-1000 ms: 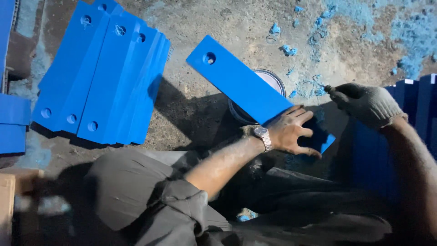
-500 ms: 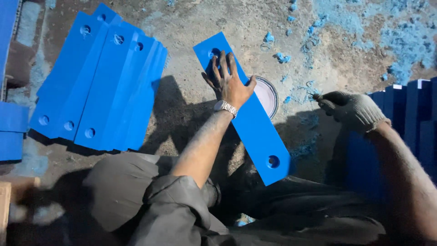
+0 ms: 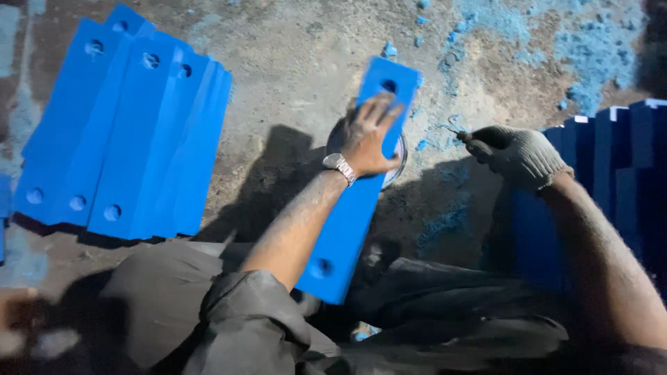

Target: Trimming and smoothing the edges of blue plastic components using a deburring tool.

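Note:
A long flat blue bar [image 3: 340, 236] with a hole near each end lies lengthwise in front of me, resting across a round tin [image 3: 400, 164] on the ground. My left hand [image 3: 368, 139], with a metal wristwatch, lies palm-down on the bar's far half, fingers reaching toward the far hole. My right hand [image 3: 517, 156] wears a grey knit glove and pinches a thin small tool [image 3: 455, 132], its tip pointing at the bar's right edge, a short gap away.
A fanned stack of similar blue bars [image 3: 125, 139] lies on the ground at the left. More blue bars stand on edge at the right [image 3: 625, 153]. Blue powder and flakes [image 3: 590, 48] litter the rough concrete at the top right. My dark trousers fill the bottom.
My left hand has swung the blue bar from a slanted position to nearly lengthwise and slid to its far half. The gloved right hand has stayed at the right with the tool.

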